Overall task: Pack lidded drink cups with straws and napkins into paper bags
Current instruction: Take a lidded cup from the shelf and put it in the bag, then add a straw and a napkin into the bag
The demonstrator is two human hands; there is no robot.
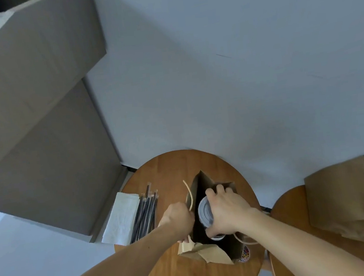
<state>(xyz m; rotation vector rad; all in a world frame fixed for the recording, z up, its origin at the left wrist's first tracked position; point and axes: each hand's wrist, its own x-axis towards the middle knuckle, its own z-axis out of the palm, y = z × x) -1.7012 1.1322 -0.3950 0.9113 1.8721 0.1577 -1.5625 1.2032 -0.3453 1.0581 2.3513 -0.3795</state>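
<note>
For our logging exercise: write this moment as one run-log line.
phase: bagging cup | left hand: holds bag open | right hand: grips cup at bag mouth | straws, napkins: on table beside bag

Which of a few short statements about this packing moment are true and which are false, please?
1. The right hand grips the lidded cup at the mouth of the open paper bag. True.
2. The straws lie beside the napkins on the round table. True.
3. The left hand rests flat on the straws. False: it holds the bag's edge.
4. The spare bags lie on the floor. False: they lie on a second table at the right.
</note>
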